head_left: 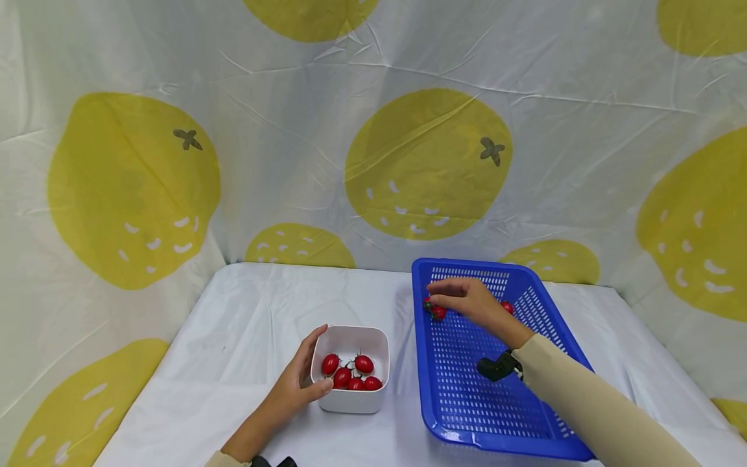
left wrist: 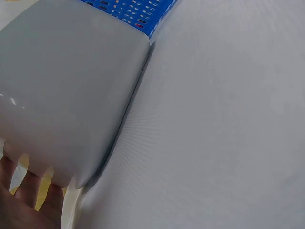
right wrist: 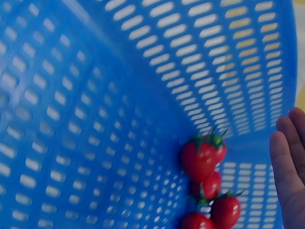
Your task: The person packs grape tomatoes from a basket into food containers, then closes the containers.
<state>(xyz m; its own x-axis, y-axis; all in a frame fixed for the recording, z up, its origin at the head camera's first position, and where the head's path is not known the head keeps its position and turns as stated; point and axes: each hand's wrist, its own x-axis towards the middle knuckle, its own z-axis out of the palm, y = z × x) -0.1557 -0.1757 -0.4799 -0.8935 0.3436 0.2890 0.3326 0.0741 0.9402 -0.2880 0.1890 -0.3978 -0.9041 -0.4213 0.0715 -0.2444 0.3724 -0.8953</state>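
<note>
Head view shows the right hand (head_left: 474, 303) with nothing visible in its slightly parted fingers, above tomatoes (head_left: 438, 314) in the basket (head_left: 502, 442). The left hand (head_left: 294, 384) grips the box (head_left: 350, 402), probably to steady it; other tomatoes (head_left: 342, 377) lie inside. Right wrist view reveals a cornered cluster the hand partly hides from the head view; left wrist view shows only the box's outside.

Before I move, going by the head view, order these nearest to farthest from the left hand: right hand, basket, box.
1. Box: touching the left hand, on its right.
2. Basket: farther right, judged by its left rim.
3. Right hand: past that rim, over the basket's far part.
</note>
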